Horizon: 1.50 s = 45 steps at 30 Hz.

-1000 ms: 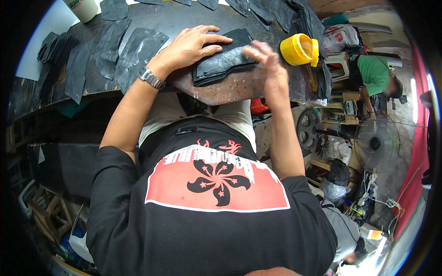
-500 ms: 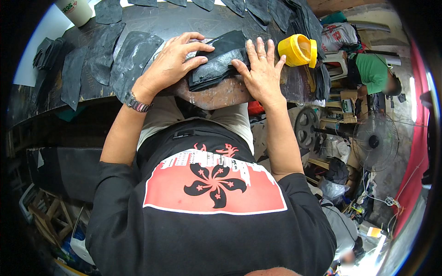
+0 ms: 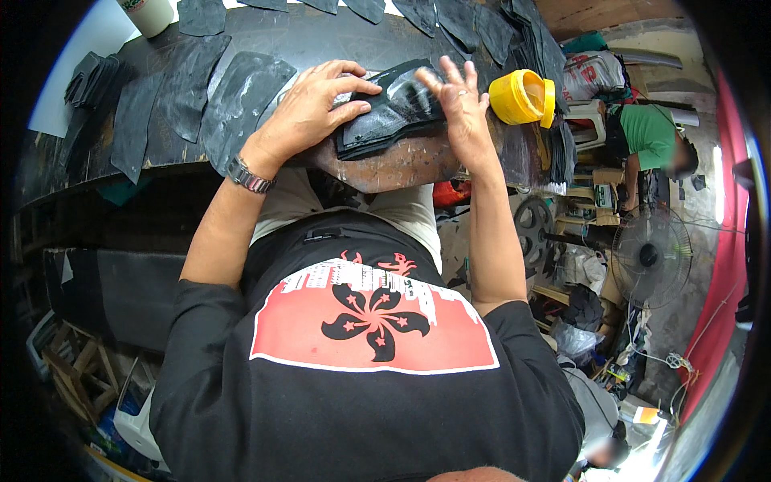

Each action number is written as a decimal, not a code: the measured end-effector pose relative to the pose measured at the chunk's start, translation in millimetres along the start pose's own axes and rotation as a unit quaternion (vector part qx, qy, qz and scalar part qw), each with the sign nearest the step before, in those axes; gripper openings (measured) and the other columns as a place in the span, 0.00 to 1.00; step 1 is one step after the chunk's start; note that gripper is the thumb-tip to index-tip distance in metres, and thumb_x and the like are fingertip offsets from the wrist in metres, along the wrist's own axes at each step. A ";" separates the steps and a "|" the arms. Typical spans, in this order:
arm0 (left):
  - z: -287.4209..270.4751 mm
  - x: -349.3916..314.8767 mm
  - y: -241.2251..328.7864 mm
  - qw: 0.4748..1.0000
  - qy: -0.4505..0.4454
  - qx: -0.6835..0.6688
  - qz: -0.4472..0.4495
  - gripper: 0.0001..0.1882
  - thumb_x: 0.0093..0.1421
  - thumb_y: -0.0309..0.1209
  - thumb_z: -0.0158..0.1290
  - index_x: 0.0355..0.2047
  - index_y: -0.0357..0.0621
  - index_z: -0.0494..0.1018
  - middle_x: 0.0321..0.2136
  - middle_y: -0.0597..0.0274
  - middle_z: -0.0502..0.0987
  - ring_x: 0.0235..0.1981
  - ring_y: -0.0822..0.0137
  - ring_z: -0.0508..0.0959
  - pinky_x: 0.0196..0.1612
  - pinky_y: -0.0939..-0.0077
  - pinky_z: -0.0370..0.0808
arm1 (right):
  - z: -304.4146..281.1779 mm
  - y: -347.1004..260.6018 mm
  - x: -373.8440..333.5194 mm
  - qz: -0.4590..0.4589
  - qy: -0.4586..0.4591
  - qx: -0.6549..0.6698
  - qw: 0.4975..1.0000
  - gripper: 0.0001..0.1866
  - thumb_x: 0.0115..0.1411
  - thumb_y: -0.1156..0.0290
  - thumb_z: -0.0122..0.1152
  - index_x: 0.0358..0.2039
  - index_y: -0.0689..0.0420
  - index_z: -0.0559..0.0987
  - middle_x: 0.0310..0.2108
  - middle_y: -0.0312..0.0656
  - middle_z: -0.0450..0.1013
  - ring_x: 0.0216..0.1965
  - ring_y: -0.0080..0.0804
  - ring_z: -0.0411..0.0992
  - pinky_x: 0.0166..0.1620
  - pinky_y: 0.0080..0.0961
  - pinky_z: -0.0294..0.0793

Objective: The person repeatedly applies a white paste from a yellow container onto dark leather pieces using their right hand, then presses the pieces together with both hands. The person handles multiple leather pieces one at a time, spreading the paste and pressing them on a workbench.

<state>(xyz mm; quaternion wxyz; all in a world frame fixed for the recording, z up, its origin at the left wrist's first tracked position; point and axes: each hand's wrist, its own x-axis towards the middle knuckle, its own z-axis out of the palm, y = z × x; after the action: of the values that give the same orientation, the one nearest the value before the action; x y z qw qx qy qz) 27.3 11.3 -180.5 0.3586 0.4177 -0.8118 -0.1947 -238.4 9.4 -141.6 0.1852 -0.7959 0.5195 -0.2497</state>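
A stack of black leather-like pieces (image 3: 389, 112) lies at the near edge of the worktable, its top piece shiny with pale smears. My left hand (image 3: 317, 108) rests at the stack's left side, fingers bent loosely and thumb apart, the fingertips and thumb on the left edge. At the stack's right end, my right hand (image 3: 464, 116) is raised with its fingers spread and nothing in them. Whether its edge still touches the stack I cannot tell. Just right of that hand, a yellow open-mouthed tub (image 3: 516, 96) lies tilted, its mouth facing right.
Separate black cut pieces (image 3: 241, 104) lie across the dark table (image 3: 321, 40). A folded black pile (image 3: 92, 80) sits at far left, near a whitish cup (image 3: 150, 14). More black pieces (image 3: 534, 40) are stacked at right. Beyond stand a fan (image 3: 649, 255) and a person in green (image 3: 649, 135).
My right hand has lifted off the top piece, its fingers now raised. The top piece, earlier partly folded, now lies flatter over the stack. My left hand stays at the left edge.
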 end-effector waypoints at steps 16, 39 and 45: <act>-5.0 -3.0 5.5 0.999 -0.019 0.030 0.000 0.20 0.63 0.35 0.58 0.56 0.54 0.78 0.59 0.59 0.73 0.60 0.55 0.72 0.65 0.59 0.66 | 11.7 1.9 24.3 0.006 -0.084 -0.311 0.947 0.42 0.66 0.29 0.38 0.74 0.41 0.60 0.76 0.45 0.49 0.78 0.48 0.34 0.70 0.71 0.25; -3.6 -1.6 7.4 0.994 0.062 -0.066 -0.053 0.47 0.53 0.32 0.67 0.71 0.53 0.58 0.62 0.49 0.70 0.64 0.52 0.71 0.66 0.59 0.68 | 16.2 -47.2 -1.0 0.147 -0.174 0.636 0.737 0.32 0.74 0.48 0.46 0.68 0.58 0.62 0.48 0.57 0.77 0.44 0.46 0.80 0.46 0.32 0.79; -3.4 -4.5 7.8 0.995 0.068 -0.047 -0.055 0.46 0.53 0.33 0.66 0.71 0.55 0.58 0.60 0.50 0.72 0.62 0.51 0.73 0.64 0.59 0.69 | 27.2 -47.2 -19.1 0.263 -0.218 0.827 0.446 0.30 0.74 0.46 0.45 0.70 0.45 0.55 0.43 0.63 0.77 0.30 0.43 0.80 0.26 0.26 0.78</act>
<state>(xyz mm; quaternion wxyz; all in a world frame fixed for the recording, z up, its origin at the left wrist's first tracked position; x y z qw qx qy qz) 27.4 19.4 -175.3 0.4210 0.4566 -0.7514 -0.2231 -194.0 46.4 -141.3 0.9198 -0.1191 0.1942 -0.3193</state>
